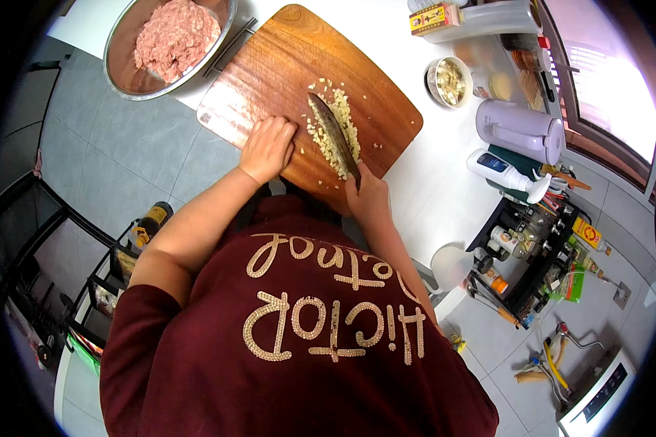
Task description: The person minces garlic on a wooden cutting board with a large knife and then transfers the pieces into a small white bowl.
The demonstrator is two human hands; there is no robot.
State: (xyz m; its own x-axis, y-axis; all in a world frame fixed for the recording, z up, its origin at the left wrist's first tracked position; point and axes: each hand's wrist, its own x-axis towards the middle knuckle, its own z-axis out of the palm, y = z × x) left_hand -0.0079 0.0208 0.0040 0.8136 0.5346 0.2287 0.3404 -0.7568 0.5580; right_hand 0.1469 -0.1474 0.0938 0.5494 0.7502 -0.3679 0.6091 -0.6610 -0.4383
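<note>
A kitchen knife [334, 131] with a dark blade is gripped in my right hand [370, 194], near the lower right edge of the wooden cutting board [284, 49]. Its blade lies across a strip of pale chopped pieces, probably garlic [351, 123], and loose bits are scattered around it. My left hand [270, 145] rests on the board's left edge with its fingers curled together, apart from the knife and the chopped pieces. I see nothing held in it, though its palm side is hidden.
A metal bowl of minced meat [177, 38] stands beyond the board's left corner. To the right are a small bowl of pale pieces [449, 82], a lilac pitcher [516, 131] and a spray bottle [505, 170]. A black rack [546, 278] holds several jars.
</note>
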